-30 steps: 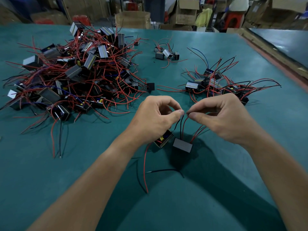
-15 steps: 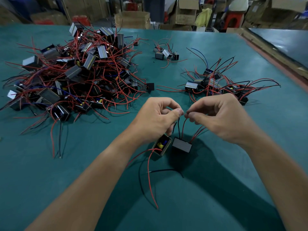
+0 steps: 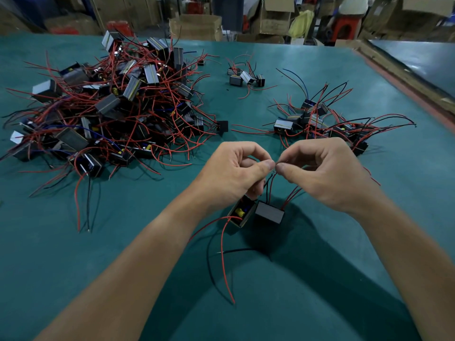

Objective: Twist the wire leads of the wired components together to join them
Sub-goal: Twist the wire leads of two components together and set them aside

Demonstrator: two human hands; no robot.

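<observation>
Your left hand (image 3: 231,173) and right hand (image 3: 325,175) over desk (image 3: 123,242), knuckles up, forearms converging, thumb tips almost meeting. Each grip closed: thumb-forefinger pinch on wire leads (image 3: 270,183), red and black, rising to pinch point. Below hands: open-faced component (image 3: 242,214) under left palm, dark block (image 3: 269,212) touching its right side. Cannot tell if either rests on desk. Big tangled pile (image 3: 110,107) far left. Smaller cluster (image 3: 320,121) far right.
</observation>
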